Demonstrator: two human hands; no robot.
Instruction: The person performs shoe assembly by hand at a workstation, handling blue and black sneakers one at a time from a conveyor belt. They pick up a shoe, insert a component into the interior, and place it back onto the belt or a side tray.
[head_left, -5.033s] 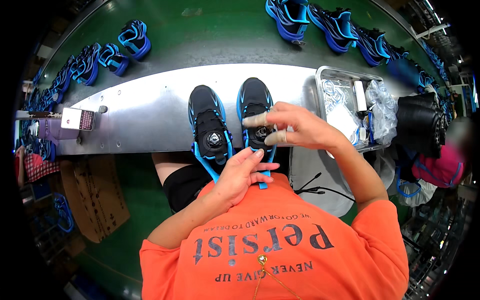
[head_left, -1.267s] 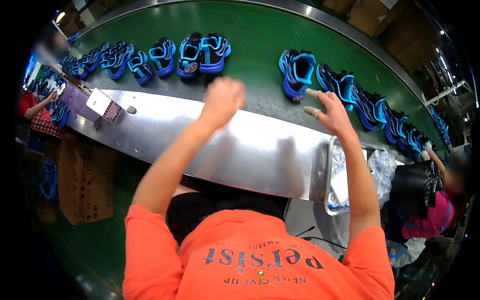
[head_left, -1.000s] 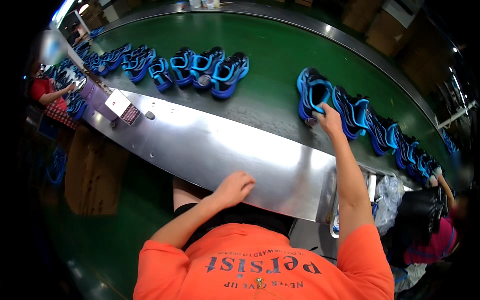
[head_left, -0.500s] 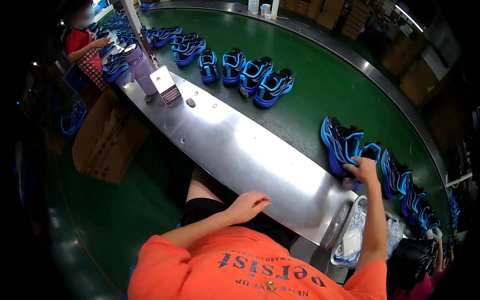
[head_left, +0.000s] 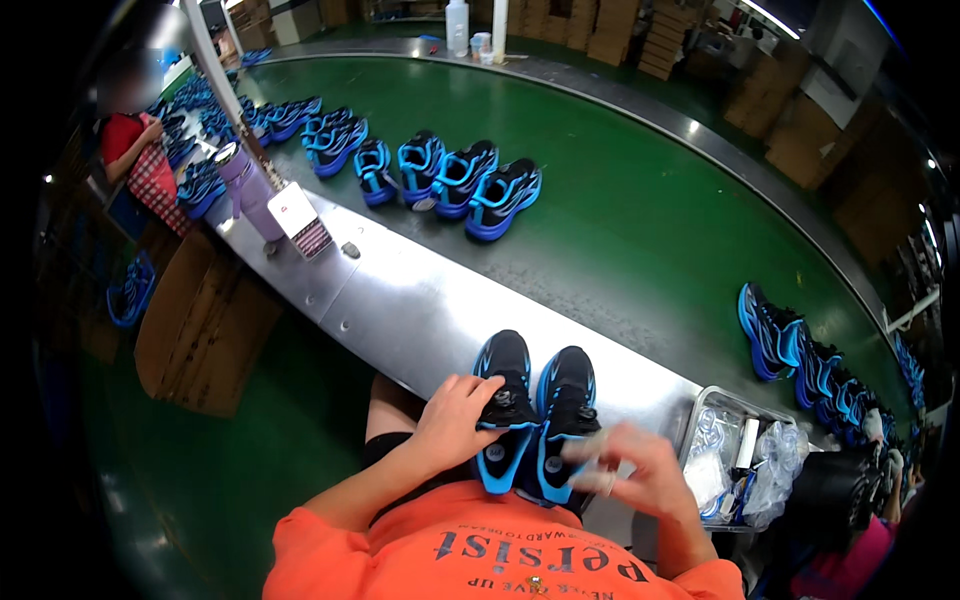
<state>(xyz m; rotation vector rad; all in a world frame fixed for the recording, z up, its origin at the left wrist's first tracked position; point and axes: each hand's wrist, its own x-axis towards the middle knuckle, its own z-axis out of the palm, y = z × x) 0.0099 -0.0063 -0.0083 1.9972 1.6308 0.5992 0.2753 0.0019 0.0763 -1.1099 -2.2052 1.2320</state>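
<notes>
A pair of black-and-blue sneakers stands side by side on the metal ledge in front of me, toes pointing away. My left hand is closed on the left sneaker, its fingers over the lacing and its thumb by the collar. Next to the collar of the right sneaker is my right hand, blurred by motion. Its fingers look apart, with nothing visible between them. Round pale labels show on the insoles inside both shoes.
A metal tray of clear plastic pieces stands right of the shoes. More sneakers sit along the green conveyor belt. On the ledge at left are a purple bottle, a phone and cardboard below. People work at both ends.
The pair of sneakers has come from the belt at right onto the ledge before me. My left hand has moved onto the left shoe; my right hand has come back toward my body.
</notes>
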